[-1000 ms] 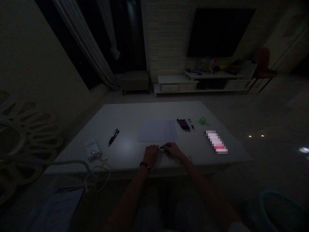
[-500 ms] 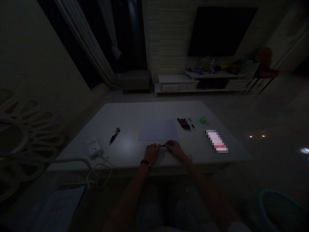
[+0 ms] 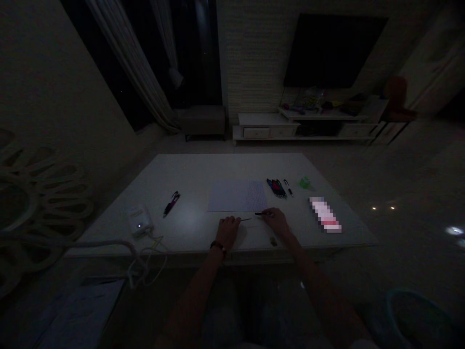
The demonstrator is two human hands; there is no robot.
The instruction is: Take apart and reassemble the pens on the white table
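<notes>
My left hand (image 3: 228, 231) is closed near the table's front edge, with a thin dark stick like a pen refill (image 3: 246, 219) poking out to the right of its fingertips. To its right, my right hand (image 3: 276, 222) pinches a short dark piece like a pen barrel (image 3: 260, 214), its end pointing left. A gap separates the two pieces. Just beyond both hands lies a sheet of paper (image 3: 228, 195), with handwriting-like marks on its right part. Below my right wrist a small dark yellowish object (image 3: 273, 241) rests on the table; its kind is unclear.
Several pens (image 3: 276, 188) lie bundled beyond the paper's right side, beside a single pen (image 3: 288, 187). Farther right are a green object (image 3: 305, 182) and a lit phone (image 3: 325, 214). On the left lie more pens (image 3: 171, 203) and a white box with cables (image 3: 139, 219).
My right hand has moved right, away from my left, carrying the dark barrel piece. The thin stick now shows at my left fingertips. The small object below my right wrist is more plainly visible.
</notes>
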